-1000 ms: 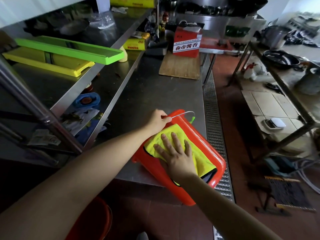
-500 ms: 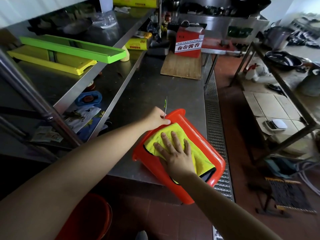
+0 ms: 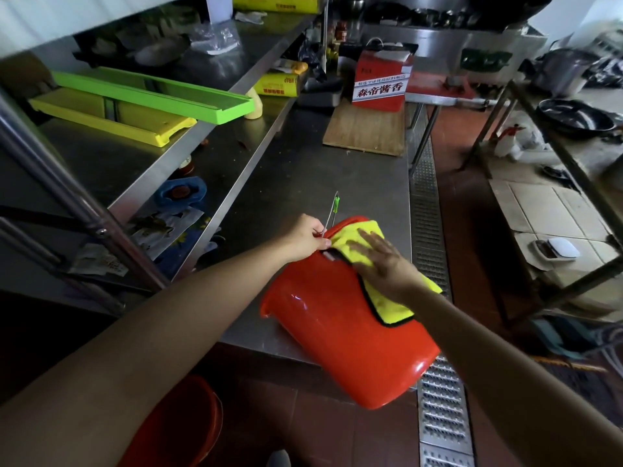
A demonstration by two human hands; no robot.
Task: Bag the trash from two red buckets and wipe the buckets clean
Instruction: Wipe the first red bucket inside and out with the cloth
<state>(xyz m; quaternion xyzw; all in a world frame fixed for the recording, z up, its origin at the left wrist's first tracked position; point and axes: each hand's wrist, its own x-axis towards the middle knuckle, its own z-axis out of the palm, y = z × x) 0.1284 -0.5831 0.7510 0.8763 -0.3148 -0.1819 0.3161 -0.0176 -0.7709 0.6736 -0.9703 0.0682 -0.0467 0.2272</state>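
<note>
The bucket (image 3: 350,335) lies tilted over the table (image 3: 303,170) edge; light, stiff, glossy plastic, likely slippery. Left hand (image 3: 305,239) pinches its wire handle (image 3: 332,210), the best hold. Right hand (image 3: 381,264), fingers spread, presses the cloth (image 3: 384,303) on its side.

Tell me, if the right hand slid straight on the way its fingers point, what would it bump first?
Probably the left hand, which grips the bucket rim just ahead of the right hand on the cloth. Depth is hard to judge.
</note>
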